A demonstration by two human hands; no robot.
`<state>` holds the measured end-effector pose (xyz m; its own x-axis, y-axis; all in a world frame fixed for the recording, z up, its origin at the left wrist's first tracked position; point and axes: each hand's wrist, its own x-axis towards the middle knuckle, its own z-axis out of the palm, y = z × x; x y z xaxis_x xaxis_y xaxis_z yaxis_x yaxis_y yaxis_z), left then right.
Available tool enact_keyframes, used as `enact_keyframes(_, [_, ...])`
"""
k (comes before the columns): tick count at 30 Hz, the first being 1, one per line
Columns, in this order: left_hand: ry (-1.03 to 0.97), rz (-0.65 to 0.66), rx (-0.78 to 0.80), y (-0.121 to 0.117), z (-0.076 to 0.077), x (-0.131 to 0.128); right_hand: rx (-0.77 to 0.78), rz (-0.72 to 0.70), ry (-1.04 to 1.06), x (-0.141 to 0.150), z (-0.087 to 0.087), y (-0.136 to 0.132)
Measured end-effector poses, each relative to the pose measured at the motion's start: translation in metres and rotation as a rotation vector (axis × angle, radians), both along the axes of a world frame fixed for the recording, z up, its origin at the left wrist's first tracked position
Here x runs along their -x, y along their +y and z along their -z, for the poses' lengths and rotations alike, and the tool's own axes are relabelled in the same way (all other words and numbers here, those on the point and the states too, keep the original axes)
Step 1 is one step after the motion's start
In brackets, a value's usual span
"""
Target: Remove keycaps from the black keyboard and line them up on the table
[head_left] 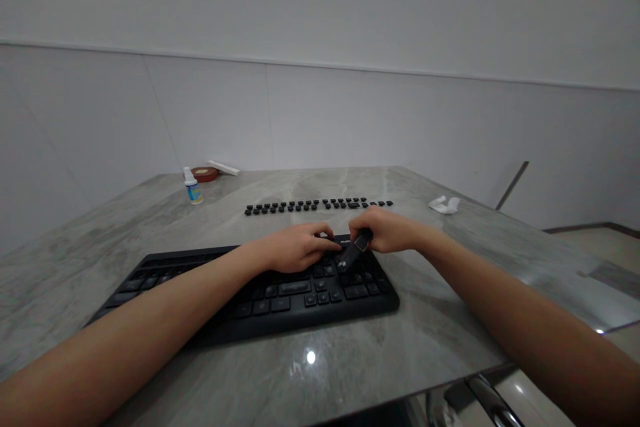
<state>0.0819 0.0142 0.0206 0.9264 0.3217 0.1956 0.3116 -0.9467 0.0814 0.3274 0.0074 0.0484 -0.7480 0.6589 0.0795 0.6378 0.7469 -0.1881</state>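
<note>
A black keyboard [295, 320] lies at a slant on the marbled table, with my left forearm crossing over it. My left hand [299, 248] rests on its upper part, fingers stretched toward the right-hand keys and holding nothing. In my right hand [383, 230] is a short black tool [356, 252] with a pale, shiny tip, which points down at the number-pad keys. What kind of tool it is, I cannot make out. Beyond the keyboard, loose black keycaps [283, 207] stand in two rows.
At the back left of the grey table [350, 360] are a small white spray bottle [193, 187], a reddish-brown object [204, 174] and a white strip [225, 167]. Crumpled white tissue [444, 205] lies to the right. A pale wall [320, 120] rises behind the table.
</note>
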Motion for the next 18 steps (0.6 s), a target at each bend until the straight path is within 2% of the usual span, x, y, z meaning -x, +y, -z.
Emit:
enact_keyframes(6, [-0.031,0.010,0.013,0.003,0.004,0.001,-0.169,-0.058,-0.108,0.004,-0.006,-0.009])
enact_keyframes(18, [-0.059,0.037,0.020,0.005,0.006,0.002,-0.163,-0.141,-0.210,0.016,-0.010,-0.020])
